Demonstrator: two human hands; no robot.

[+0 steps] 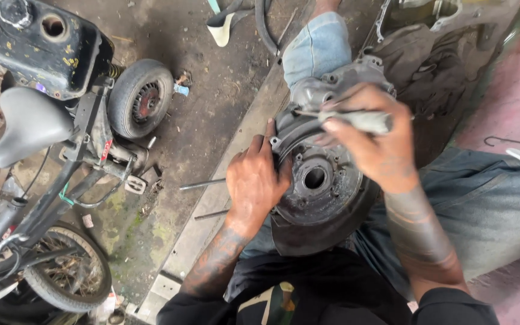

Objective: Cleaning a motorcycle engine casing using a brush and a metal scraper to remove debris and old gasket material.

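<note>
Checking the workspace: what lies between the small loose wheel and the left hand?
In the head view, bare stained concrete floor and a thin metal rod near the left hand.
</note>
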